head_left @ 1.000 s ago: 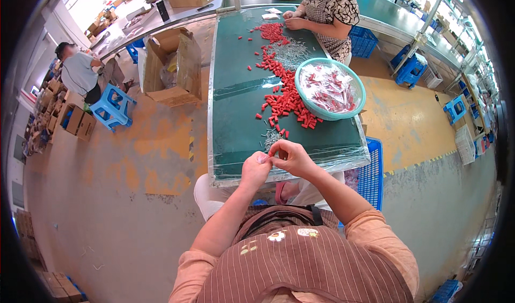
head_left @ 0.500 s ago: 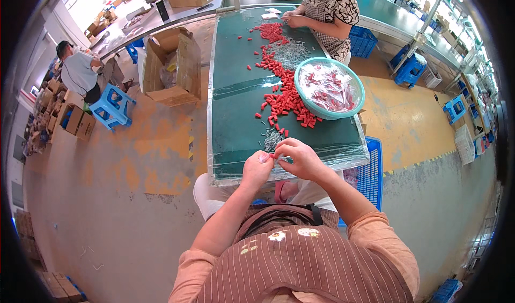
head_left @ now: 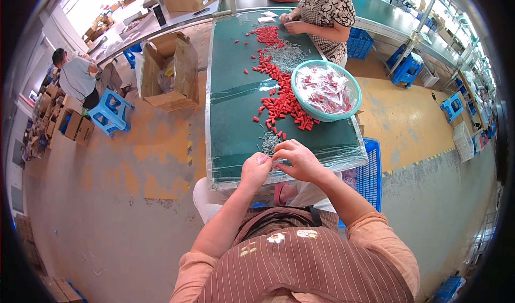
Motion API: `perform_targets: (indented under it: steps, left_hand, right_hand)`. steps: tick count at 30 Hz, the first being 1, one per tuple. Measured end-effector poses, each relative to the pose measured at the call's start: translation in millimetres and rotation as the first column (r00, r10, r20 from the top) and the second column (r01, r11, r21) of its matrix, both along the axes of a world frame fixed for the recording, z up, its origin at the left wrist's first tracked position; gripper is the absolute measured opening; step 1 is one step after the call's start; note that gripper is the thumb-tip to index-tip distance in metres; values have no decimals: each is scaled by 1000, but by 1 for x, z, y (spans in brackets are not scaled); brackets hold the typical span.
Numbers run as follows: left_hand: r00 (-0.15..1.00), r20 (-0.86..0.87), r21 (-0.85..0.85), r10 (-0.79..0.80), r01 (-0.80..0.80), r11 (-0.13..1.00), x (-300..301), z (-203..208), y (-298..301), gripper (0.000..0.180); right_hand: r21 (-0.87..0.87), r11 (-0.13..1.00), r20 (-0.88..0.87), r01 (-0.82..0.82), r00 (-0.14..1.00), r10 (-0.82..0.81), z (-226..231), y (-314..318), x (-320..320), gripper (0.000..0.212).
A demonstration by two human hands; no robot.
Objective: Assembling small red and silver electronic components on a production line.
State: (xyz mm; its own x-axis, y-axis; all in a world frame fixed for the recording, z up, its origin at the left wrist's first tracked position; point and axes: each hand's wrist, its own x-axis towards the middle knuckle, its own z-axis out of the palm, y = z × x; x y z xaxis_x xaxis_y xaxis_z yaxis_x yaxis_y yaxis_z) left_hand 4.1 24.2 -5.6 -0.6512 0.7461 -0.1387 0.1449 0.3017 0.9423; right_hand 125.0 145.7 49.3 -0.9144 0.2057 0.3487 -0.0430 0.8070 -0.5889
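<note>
My left hand (head_left: 256, 170) and my right hand (head_left: 296, 160) meet over the near edge of a green table (head_left: 234, 126). Their fingertips pinch a small pale part (head_left: 264, 159) between them; it is too small to make out. Just beyond my hands lies a little heap of thin metal pins (head_left: 270, 141). Further up the table runs a long scatter of small red plastic pieces (head_left: 283, 104). A teal bowl (head_left: 300, 105) lined with clear plastic holds more red pieces at the right.
Another person (head_left: 324, 9) works at the far end of the table. An open cardboard box (head_left: 170, 72) stands on the floor to the left, a blue crate (head_left: 369, 170) at the right. A person (head_left: 76, 79) near blue stools (head_left: 110, 111) and stacked boxes is at far left.
My hands have come slightly nearer to me along the table edge, fingers still pinched together. The rest of the scene is unchanged.
</note>
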Motion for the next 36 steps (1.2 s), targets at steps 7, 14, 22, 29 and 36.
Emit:
perform_targets:
  steps: [7, 14, 22, 29, 36]
  left_hand:
    - [966, 255, -9, -50, 54, 999, 0, 1, -3, 13]
    - [916, 320, 286, -242, 150, 946, 17, 12, -9, 4]
    - [895, 430, 193, -122, 41, 980, 17, 19, -4, 4]
    - [976, 157, 186, -148, 118, 975, 17, 9, 7, 4]
    - [918, 372, 260, -136, 37, 965, 22, -6, 4, 2]
  right_hand:
    - [151, 988, -12, -22, 1000, 24, -8, 0, 6, 11]
    - [-297, 955, 18, 23, 1000, -19, -16, 5, 18, 11]
    - [-767, 621, 97, 164, 985, -141, -32, 13, 25, 12]
    - [-702, 696, -70, 150, 958, -277, -38, 13, 36, 15]
    - [-861, 508, -75, 38, 977, -199, -44, 1, 38, 16]
